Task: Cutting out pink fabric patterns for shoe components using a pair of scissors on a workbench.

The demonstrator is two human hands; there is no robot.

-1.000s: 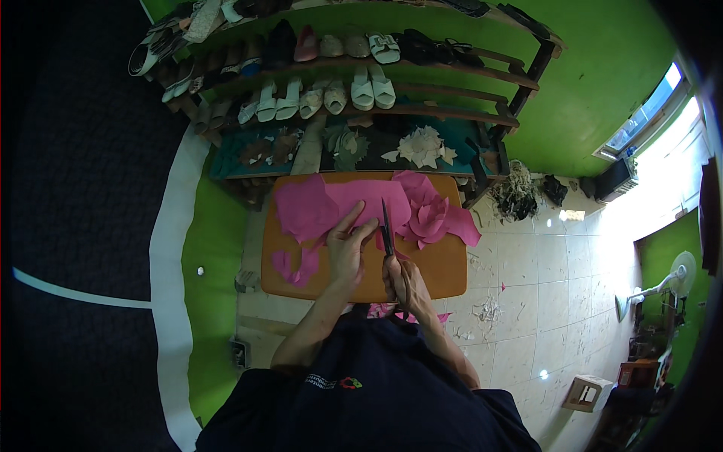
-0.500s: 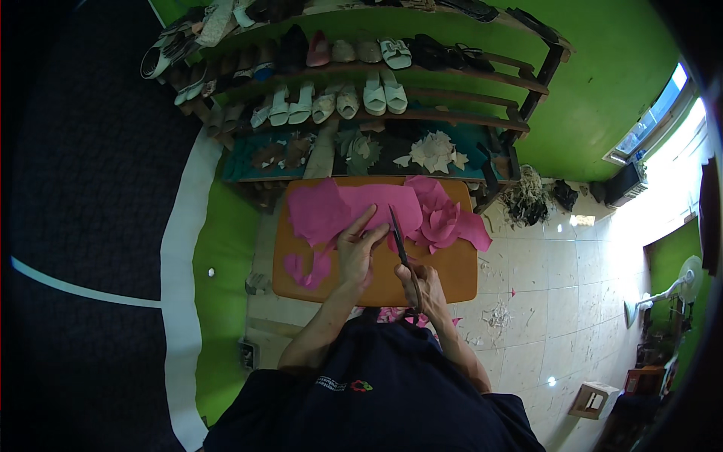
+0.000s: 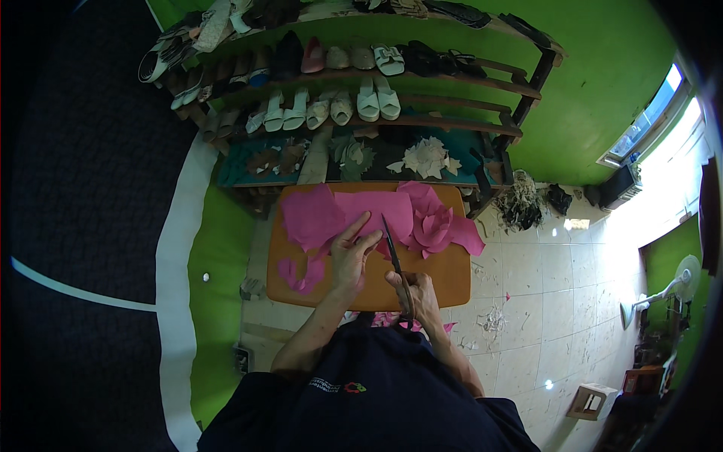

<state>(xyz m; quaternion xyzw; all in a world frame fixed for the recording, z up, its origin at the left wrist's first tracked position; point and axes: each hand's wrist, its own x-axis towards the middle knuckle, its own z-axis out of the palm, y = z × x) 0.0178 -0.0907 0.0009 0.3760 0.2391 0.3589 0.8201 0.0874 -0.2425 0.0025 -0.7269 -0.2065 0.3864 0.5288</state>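
My right hand (image 3: 416,297) is closed round the handles of a pair of dark scissors (image 3: 394,252). Their blades point away from me, against a pink sheet of thin, leather-like material (image 3: 376,203). My left hand (image 3: 351,260) grips the near edge of that sheet, its thumb and forefinger reaching toward the blades. Other pink pieces lie around it: a broad piece (image 3: 310,215) at the left, a curled offcut (image 3: 303,277) nearer me, and a heap of cut pieces (image 3: 433,226) at the right. All of these rest on an orange-brown table (image 3: 444,282).
Behind the table stands a wooden rack (image 3: 467,87) with several rows of shoes, and cut scraps (image 3: 428,157) on its lowest shelf. Scraps (image 3: 493,320) litter the tiled floor at the right. A white fan (image 3: 684,279) and a small wooden stool (image 3: 593,401) stand farther right.
The whole view has shifted slightly. Both hands keep nearly the same places on the sheet and the scissors; the scissors sit a touch nearer to me.
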